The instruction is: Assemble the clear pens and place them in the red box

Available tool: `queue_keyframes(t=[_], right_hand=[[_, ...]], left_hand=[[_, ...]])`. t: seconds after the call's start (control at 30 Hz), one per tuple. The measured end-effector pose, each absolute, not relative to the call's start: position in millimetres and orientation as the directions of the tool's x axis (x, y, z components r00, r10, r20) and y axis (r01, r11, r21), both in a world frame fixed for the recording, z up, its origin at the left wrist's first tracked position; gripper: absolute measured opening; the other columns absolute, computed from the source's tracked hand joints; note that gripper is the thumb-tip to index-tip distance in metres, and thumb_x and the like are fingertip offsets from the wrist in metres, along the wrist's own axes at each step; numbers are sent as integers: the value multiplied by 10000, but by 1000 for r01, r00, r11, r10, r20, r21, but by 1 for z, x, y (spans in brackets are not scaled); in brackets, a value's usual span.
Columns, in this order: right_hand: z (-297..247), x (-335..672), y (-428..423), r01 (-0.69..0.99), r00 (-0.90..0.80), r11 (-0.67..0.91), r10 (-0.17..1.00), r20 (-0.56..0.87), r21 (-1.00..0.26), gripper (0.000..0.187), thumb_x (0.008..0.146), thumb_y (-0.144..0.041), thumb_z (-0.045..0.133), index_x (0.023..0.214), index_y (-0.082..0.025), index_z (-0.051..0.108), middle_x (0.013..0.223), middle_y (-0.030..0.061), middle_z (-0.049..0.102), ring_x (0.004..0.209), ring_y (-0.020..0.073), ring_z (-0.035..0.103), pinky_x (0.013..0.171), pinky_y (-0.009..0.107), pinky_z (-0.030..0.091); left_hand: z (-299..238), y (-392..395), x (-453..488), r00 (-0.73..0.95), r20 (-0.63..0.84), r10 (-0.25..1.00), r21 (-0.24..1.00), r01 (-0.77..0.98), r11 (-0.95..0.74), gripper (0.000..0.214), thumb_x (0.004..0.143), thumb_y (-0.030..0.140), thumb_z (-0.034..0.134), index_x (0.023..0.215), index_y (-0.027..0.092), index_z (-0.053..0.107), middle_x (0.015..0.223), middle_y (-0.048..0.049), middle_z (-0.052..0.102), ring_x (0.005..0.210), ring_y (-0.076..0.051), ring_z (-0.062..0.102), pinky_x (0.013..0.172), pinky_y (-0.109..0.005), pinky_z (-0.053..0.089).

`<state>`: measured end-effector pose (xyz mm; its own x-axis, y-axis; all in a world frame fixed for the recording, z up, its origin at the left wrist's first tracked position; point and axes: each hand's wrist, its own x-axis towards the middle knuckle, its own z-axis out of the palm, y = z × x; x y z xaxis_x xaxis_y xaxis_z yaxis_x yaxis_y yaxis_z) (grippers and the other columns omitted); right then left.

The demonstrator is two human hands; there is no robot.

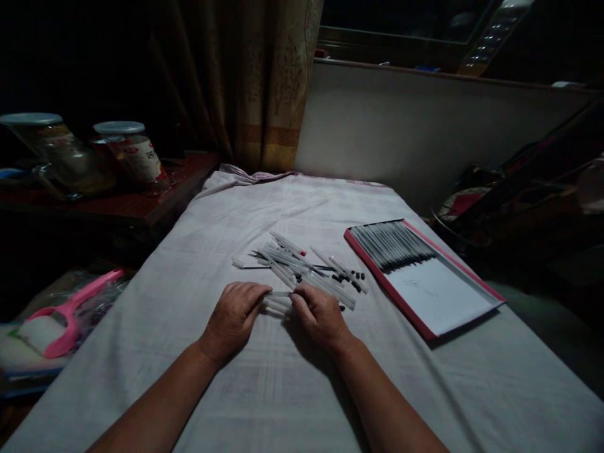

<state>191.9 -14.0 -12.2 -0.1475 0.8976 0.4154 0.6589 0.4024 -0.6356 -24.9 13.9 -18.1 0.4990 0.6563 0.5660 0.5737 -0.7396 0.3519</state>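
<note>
Both my hands rest on a white cloth-covered table [264, 390], fingers pinched round a clear pen barrel [279, 294] held level between them. My left hand [234, 318] grips its left end, my right hand [318, 314] its right end. Just beyond my fingers lies a loose heap of clear pen barrels [302, 267], with thin refills and small black caps [356, 280] scattered among them. To the right sits a red-edged shallow box lid [443, 296], white inside. A tidy row of several finished pens with black ends [394, 244] fills its far end.
A dark wooden side table [141, 204] at the left holds two lidded plastic jars [129, 154]. A pink-handled tool [70, 314] lies on bags at the lower left. A curtain [264, 82] hangs behind the table, and dark clutter [514, 195] crowds the right.
</note>
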Motion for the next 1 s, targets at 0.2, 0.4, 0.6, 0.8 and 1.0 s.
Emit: queue_keyframes(t=[0.2, 0.4, 0.6, 0.8, 1.0], right_hand=[[-13, 195, -14, 641, -148, 431, 882, 448, -636, 161, 895, -244, 524, 999, -185, 632, 807, 44, 709, 668, 159, 640, 644, 251, 464], [-16, 196, -15, 660, -155, 452, 864, 480, -600, 154, 918, -244, 510, 976, -189, 641, 779, 47, 707, 664, 166, 650, 638, 251, 467], [-14, 197, -17, 672, -194, 472, 856, 479, -570, 160, 932, -244, 487, 934, -202, 642, 782, 48, 714, 686, 169, 663, 643, 251, 475], [-17, 200, -19, 679, -220, 489, 847, 484, -548, 173, 939, -242, 482, 991, -200, 642, 818, 55, 729, 701, 169, 670, 651, 254, 485], [-15, 201, -23, 692, -236, 473, 862, 448, -545, 175, 945, -262, 493, 1014, -193, 637, 802, 52, 717, 680, 166, 655, 637, 250, 458]], left_hand=[[-18, 14, -25, 494, 574, 653, 350, 574, -741, 237, 931, 141, 515, 1148, 203, 586, 1004, -65, 706, 916, -208, 637, 842, -368, 470], [-17, 14, -25, 502, 570, 650, 349, 569, -745, 245, 924, 130, 517, 1147, 200, 591, 992, -61, 704, 912, -205, 636, 839, -363, 468], [-18, 14, -24, 512, 564, 648, 354, 559, -750, 225, 933, 149, 525, 1141, 200, 593, 988, -64, 707, 914, -204, 637, 840, -363, 468], [-20, 13, -24, 525, 552, 648, 358, 553, -752, 226, 936, 141, 519, 1141, 199, 595, 999, -65, 708, 922, -205, 636, 842, -365, 466], [-16, 12, -24, 548, 536, 642, 364, 536, -761, 213, 947, 156, 504, 1137, 202, 589, 997, -66, 710, 939, -210, 639, 847, -371, 465]])
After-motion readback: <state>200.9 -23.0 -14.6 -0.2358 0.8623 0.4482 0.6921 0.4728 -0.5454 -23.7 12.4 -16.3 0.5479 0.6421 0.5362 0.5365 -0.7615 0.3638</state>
